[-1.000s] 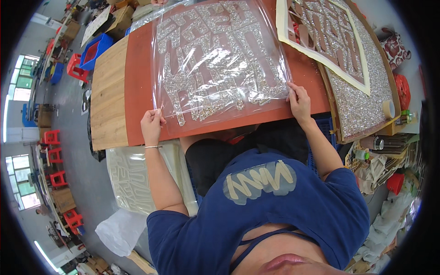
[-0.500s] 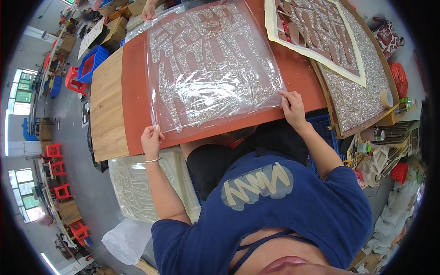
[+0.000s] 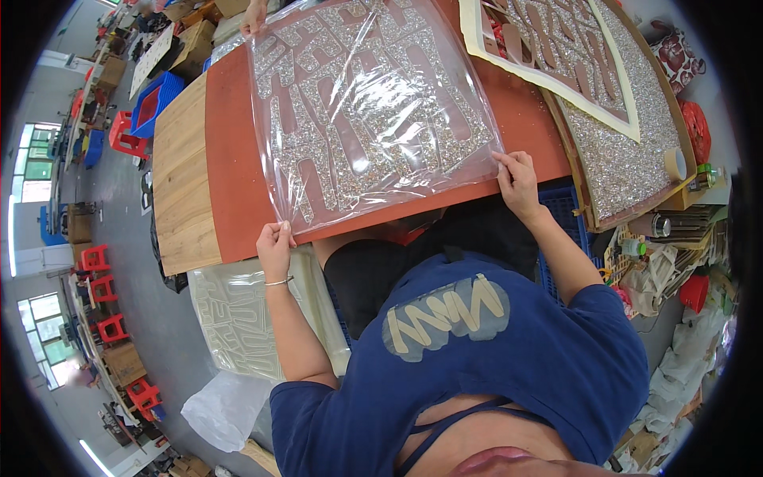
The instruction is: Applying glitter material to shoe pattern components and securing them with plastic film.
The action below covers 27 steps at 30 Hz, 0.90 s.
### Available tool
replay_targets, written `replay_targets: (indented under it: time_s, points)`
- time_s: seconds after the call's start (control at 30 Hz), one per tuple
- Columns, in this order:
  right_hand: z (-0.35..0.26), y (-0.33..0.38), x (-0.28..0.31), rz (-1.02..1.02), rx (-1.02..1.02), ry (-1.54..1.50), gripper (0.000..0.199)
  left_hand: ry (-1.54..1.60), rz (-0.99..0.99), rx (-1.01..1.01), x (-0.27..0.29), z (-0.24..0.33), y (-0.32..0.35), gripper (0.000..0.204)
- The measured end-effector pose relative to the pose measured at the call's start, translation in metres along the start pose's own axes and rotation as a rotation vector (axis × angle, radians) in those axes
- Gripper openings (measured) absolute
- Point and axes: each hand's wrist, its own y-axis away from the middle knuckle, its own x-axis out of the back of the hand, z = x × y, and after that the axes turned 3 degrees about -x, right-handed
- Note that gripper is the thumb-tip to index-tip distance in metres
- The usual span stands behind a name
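Observation:
A clear plastic sheet (image 3: 477,163) is spread over shapes of silvery glitter stones (image 3: 381,163) on the red-brown table top (image 3: 230,159). My left hand (image 3: 276,245) pinches the sheet's near left corner, just past the table's front edge. Its near right corner is pinched in my right hand (image 3: 518,179). Both hands have thumb and fingers closed on the film, which looks fairly taut with creases and bright glare. At the far left corner another person's hand (image 3: 254,17) is on the sheet too.
On the right, a cream-edged stencil (image 3: 632,119) lies partly over a tray of glitter stones (image 3: 588,183), with a tape roll (image 3: 675,164) on its rim. Patterned clear sheets (image 3: 238,318) are stacked below the table at left. Blue crates (image 3: 157,103) and red stools (image 3: 127,135) stand farther left.
The sheet has shifted slightly and lies flatter and tauter over the glitter shapes. My left hand has moved a little right and nearer me; my right hand slightly right. The other person's hand has shifted slightly left.

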Motion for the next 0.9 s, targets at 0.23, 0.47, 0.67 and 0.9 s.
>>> replay_targets:
  time_s: [0.23, 0.47, 0.67, 0.9]
  points:
    - [-0.006, -0.008, -0.001, -0.042, -0.024, 0.046, 0.023, -0.053, 0.021, 0.02, -0.006, 0.007, -0.001, 0.015]
    - [-0.001, -0.006, 0.0, -0.048, -0.02, 0.019, 0.022, -0.013, 0.056, -0.003, -0.011, 0.015, 0.002, 0.024]
    - [-0.002, -0.012, -0.003, -0.071, -0.021, 0.017, 0.023, -0.067, 0.06, -0.012, -0.007, 0.007, -0.009, 0.02]
    - [-0.001, -0.009, -0.001, -0.064, -0.012, 0.003, 0.024, 0.059, -0.012, -0.11, 0.002, -0.007, -0.004, 0.019]
